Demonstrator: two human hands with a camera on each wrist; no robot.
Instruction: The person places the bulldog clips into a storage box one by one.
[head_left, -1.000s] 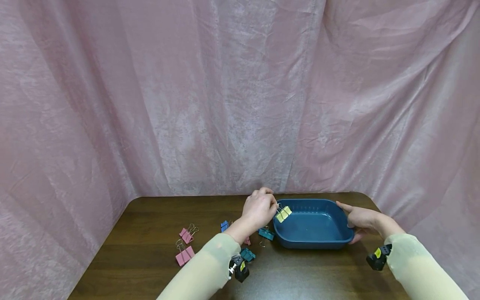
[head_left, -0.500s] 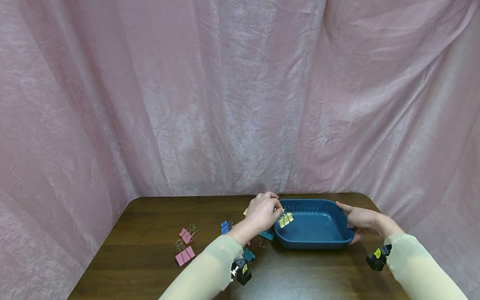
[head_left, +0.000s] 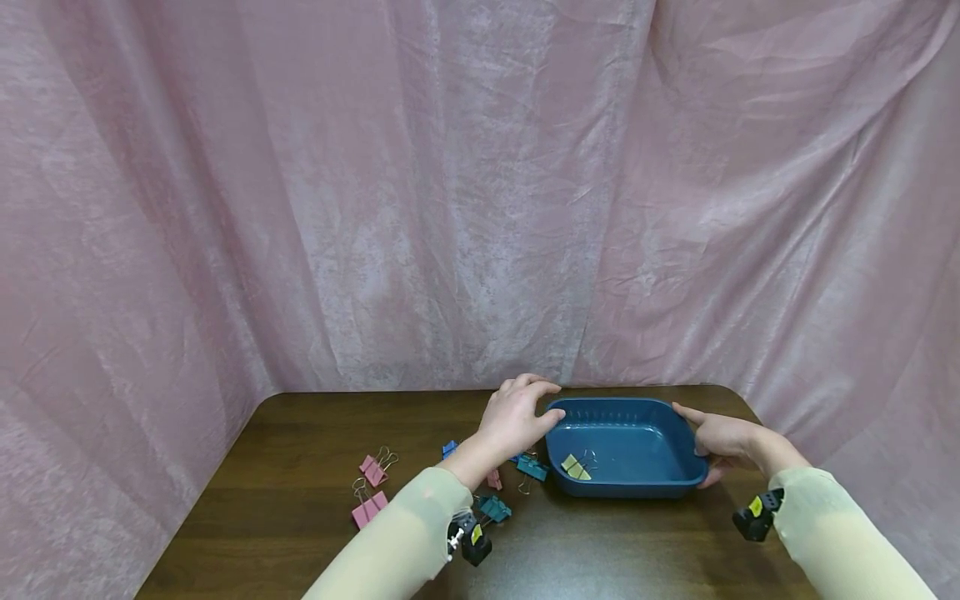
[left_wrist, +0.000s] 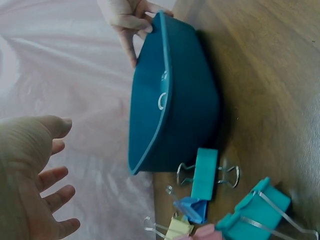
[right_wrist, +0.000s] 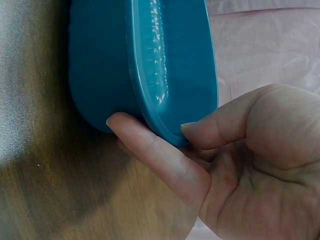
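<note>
A yellow binder clip lies inside the blue plastic tray, near its left end. Above the tray's left rim hovers my left hand, thumb and fingers spread apart with nothing between them; the left wrist view shows the same spread hand. My right hand grips the tray's right end. In the right wrist view, its thumb is on the rim and the other fingers are against the outer wall.
Left of the tray lie teal binder clips, another teal one, a blue clip and a pink one. Two more pink clips lie farther left. A yellow clip shows in the left wrist view. A pink curtain hangs behind the table.
My left hand has let go of the yellow binder clip, which dropped into the tray. Its fingers have spread and it has drawn back slightly left. The right hand stays on the tray.
</note>
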